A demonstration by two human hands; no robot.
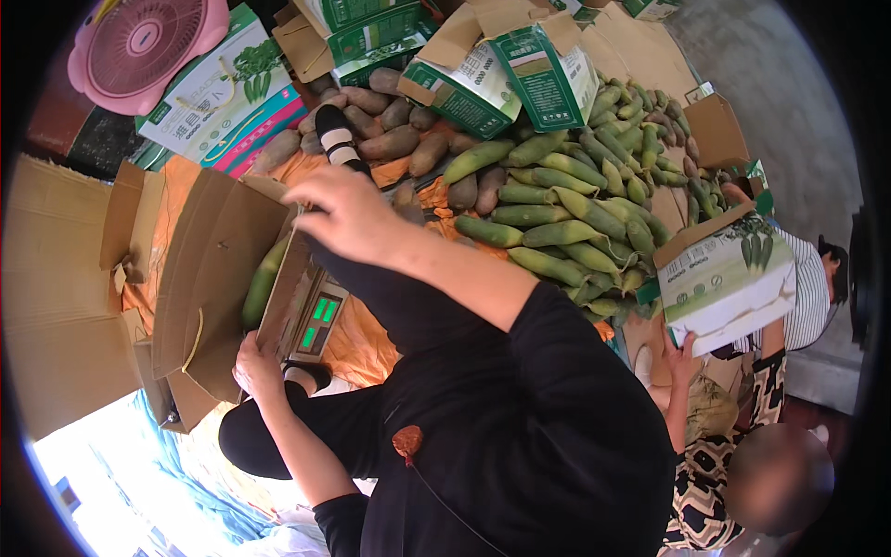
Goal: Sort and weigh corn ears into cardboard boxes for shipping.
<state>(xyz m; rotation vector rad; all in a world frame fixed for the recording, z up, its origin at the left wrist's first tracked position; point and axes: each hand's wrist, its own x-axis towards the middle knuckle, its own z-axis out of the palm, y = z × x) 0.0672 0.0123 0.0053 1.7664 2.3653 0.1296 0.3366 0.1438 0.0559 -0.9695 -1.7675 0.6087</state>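
Note:
An opened cardboard box [218, 246] stands in front of me at the left, its flaps folded outward. Inside it lies a long green radish [263, 290], partly hidden by the near wall. My left hand [258, 367] grips the near edge of the box at its lower corner. At the other end of that edge hovers my right hand [345, 212], slightly blurred, its fingers apart and nothing visible in them. Whether it touches the cardboard I cannot tell. A scale [320, 325] with a lit green display shows right beside the box, partly covered by it.
Green radishes [566, 223] lie heaped at the centre right, beside reddish-brown roots [385, 142]. Printed cartons [469, 88] stand behind them, and a pink fan [147, 42] at far left. At right, another person's hands hold a white-green carton [729, 283]. Orange sheeting [362, 339] covers the floor.

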